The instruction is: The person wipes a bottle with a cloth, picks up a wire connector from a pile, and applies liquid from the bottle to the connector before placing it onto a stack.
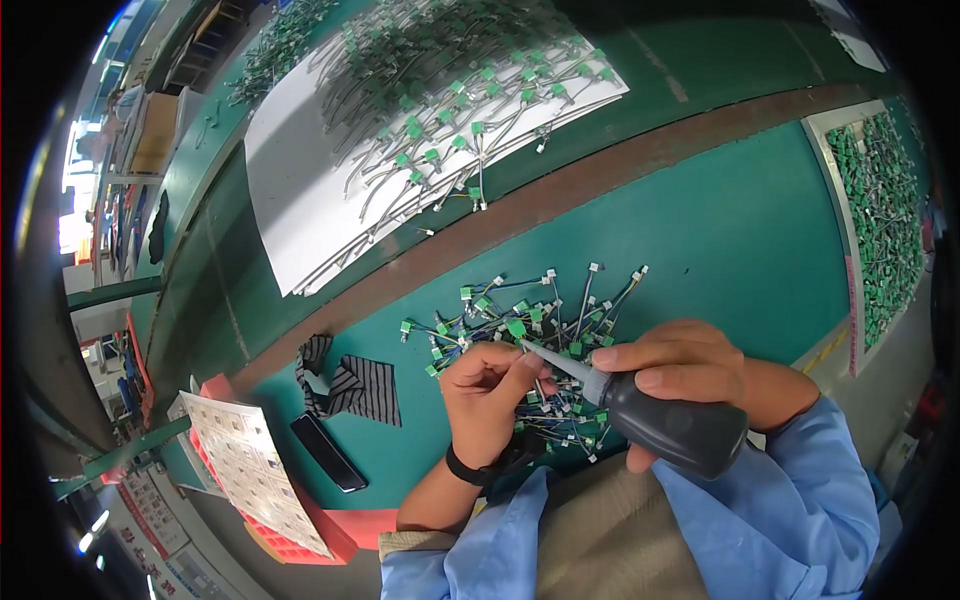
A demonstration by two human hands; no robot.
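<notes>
My left hand [482, 400] pinches a small wired connector between thumb and fingertips; its green block [516, 327] shows just above them. Wrapped in my right hand [690, 358] is a dark squeeze bottle [680, 425], tilted so that its grey tapered nozzle [560, 362] points left. The nozzle's tip is close to the green block; whether they touch, I cannot tell. Around and beneath both hands spreads a loose pile of short wire harnesses [570, 425] with green blocks and white plugs. A dark band circles my left wrist.
Beyond a brown strip, white sheets [290, 190] carry many similar harnesses. At the right, a pale-rimmed tray [838, 190] is full of green-ended pieces. To my left lie a striped cloth [368, 388], a black phone [328, 452] and a red bin [335, 530] with a printed board [255, 465] against it.
</notes>
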